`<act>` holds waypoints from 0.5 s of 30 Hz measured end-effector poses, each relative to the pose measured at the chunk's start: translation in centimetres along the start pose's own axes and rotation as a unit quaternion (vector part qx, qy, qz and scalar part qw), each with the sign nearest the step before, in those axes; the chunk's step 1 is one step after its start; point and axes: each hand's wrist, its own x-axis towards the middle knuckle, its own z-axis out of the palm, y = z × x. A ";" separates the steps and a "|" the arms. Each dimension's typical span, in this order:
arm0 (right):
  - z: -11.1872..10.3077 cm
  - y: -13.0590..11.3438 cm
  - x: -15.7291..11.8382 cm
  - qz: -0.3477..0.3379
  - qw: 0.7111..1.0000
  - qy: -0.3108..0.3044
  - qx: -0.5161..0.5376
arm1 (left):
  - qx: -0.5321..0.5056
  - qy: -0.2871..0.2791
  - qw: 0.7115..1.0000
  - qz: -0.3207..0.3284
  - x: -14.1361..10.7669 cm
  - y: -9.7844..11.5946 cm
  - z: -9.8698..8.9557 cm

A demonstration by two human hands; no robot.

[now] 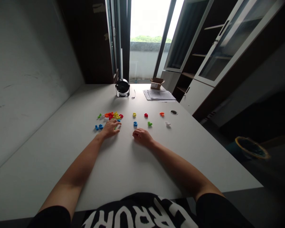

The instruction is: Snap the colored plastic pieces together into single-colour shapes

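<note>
My left hand (110, 128) is over the near side of a pile of small coloured pieces (111, 115), fingers apart, with green and blue bits showing by its fingertips. Blue pieces (99, 127) lie just left of it. My right hand (142, 137) rests on the table with its fingers curled in; what they hold, if anything, is hidden. Beyond it stand a blue piece (135, 123) and a green piece (149, 123), with a white piece (168, 124) farther right. Behind these are a yellow piece (134, 115), a red piece (146, 115) and an orange piece (161, 114).
The white table (123, 164) meets a wall on the left. At its far end are a round black device (122, 86), papers (159, 94) and an open cardboard box (156, 83). A round cable hole (174, 112) lies near the right edge.
</note>
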 end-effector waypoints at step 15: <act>0.0 0.2 -0.1 -0.005 1.000 -0.004 -0.001 | -0.070 0.092 0.993 -0.016 0.0 -0.8 0.2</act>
